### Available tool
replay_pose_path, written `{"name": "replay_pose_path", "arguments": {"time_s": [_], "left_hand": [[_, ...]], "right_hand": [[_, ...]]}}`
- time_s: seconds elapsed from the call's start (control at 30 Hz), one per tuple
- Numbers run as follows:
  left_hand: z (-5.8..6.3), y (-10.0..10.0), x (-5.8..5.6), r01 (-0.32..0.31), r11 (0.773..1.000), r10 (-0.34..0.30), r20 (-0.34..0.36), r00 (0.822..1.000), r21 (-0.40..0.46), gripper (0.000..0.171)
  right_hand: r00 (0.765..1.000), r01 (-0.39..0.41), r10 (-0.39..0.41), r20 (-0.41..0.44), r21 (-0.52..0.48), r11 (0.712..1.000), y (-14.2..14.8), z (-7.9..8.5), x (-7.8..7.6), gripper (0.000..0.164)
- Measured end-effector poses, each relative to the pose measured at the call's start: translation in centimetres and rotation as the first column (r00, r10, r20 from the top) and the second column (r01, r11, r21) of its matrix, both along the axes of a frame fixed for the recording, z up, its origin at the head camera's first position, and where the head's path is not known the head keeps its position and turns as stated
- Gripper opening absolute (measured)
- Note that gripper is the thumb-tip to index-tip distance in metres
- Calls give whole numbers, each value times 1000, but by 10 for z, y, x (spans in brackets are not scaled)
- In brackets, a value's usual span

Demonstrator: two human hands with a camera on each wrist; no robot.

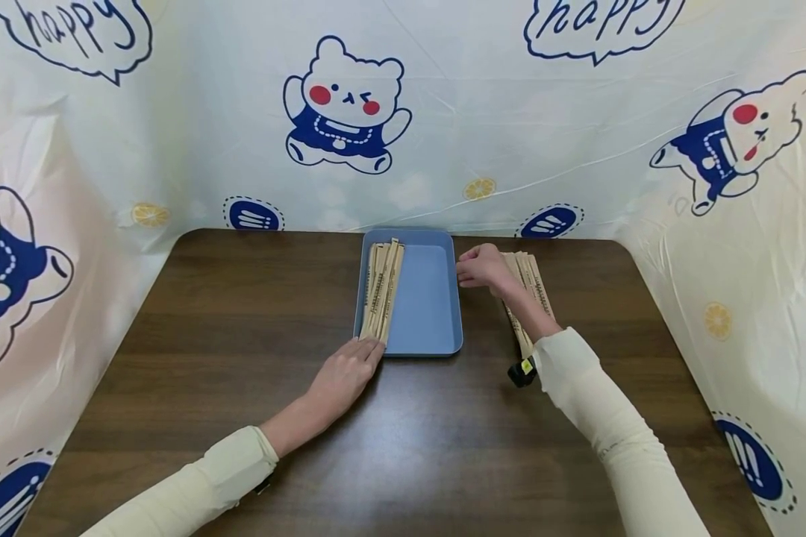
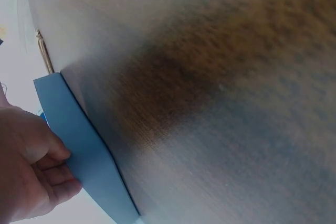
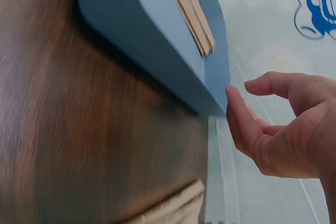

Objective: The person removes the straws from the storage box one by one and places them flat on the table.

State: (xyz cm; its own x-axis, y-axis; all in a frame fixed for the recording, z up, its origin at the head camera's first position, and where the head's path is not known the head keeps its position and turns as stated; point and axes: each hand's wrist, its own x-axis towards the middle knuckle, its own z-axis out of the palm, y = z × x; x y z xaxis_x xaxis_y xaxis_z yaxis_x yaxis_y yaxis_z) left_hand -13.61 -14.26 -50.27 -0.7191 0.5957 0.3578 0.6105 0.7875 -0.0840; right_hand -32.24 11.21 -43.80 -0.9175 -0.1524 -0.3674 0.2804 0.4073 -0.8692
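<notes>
A blue rectangular tray (image 1: 430, 298) stands at the far middle of the table. Along its left side lies a bundle of slim, paper-wrapped sticks (image 1: 381, 287) with dark print. My left hand (image 1: 346, 373) is at the tray's near left corner, fingers over the bundle's near ends. In the left wrist view its bent fingertips (image 2: 72, 186) meet the tray's wall; I cannot tell what they grip. Just beyond the tray's far right side is my right hand (image 1: 481, 267), thumb and fingers parted with nothing between them. A second bundle of wrapped sticks (image 1: 532, 280) lies partly under the right forearm.
The brown wooden table (image 1: 242, 298) ends close behind the tray, at a cloth backdrop (image 1: 457, 149) printed with bears. Similar cloth hangs along both sides. A black wrist device (image 1: 522, 372) with a yellow patch hangs beneath the right sleeve.
</notes>
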Motion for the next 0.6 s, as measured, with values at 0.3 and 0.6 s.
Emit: {"name": "replay_pose_path", "arguments": {"time_s": [0.3,0.6], "left_hand": [[0,0,1,3,1000,-3,18,1000,5,36],[2,0,1,-1,1000,1,17,1000,-9,36]], "right_hand": [[999,-45,45,-26,6,999,-41,-6,4,23],[996,-76,83,44,-152,985,-73,-15,8,21]]}}
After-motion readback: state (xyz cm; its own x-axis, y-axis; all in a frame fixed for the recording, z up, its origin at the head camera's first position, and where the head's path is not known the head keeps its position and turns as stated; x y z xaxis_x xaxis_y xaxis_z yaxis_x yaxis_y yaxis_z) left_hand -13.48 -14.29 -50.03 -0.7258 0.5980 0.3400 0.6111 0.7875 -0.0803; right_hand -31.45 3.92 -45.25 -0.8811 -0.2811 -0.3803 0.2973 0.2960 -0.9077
